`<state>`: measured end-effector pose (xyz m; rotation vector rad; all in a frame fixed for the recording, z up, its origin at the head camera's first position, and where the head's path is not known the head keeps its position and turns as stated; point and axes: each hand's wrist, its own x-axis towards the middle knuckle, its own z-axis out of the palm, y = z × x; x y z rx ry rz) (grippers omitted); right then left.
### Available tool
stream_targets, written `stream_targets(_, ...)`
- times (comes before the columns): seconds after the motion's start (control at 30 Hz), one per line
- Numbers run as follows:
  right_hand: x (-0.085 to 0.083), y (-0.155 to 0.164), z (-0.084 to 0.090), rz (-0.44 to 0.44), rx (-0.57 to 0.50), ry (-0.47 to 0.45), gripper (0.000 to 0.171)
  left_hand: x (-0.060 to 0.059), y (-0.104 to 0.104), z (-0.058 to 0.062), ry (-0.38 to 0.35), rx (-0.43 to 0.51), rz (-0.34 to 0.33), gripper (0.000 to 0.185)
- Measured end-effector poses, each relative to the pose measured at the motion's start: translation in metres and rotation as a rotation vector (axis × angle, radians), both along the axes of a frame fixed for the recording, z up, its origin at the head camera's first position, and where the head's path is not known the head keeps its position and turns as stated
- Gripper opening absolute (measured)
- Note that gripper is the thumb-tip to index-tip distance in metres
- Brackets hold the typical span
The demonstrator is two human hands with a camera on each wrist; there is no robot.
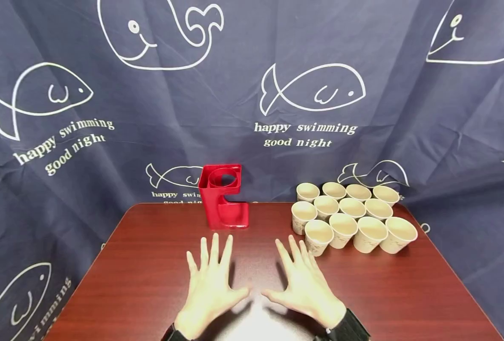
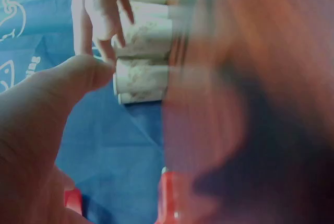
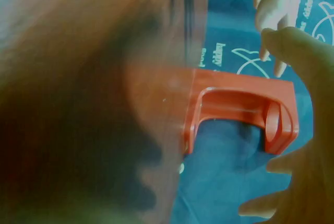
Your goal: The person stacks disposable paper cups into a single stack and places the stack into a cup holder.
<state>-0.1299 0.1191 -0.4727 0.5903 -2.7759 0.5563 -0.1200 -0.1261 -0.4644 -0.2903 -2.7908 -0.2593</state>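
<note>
Both hands hover flat over the near middle of a dark red-brown table (image 1: 128, 284), fingers spread and holding nothing. My left hand (image 1: 209, 279) points toward a red plastic cup holder (image 1: 223, 196) standing at the table's back centre, with a round hole in its top. My right hand (image 1: 305, 282) has its fingertips close to the nearest of several paper cups (image 1: 354, 218), which stand open side up in rows at the back right. The left wrist view shows the cups (image 2: 143, 51) beyond my thumb. In the right wrist view the red holder (image 3: 240, 112) appears sideways.
A dark blue curtain (image 1: 252, 94) with white whale drawings and lettering hangs behind and around the table. The table's left part and near right part carry nothing. The table edges drop off at both sides.
</note>
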Motion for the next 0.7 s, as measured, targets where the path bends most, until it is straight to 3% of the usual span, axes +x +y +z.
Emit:
stream_targets(0.33, -0.015, -0.020, 0.014, 0.070, -0.046, -0.091, 0.114, -0.024, -0.023, 0.022, 0.139, 0.046, 0.021, 0.107)
stream_targets(0.7, -0.041, -0.035, 0.023, 0.059, -0.081, -0.208, 0.112, -0.050, -0.043, 0.054, 0.165, 0.117, 0.027, 0.103)
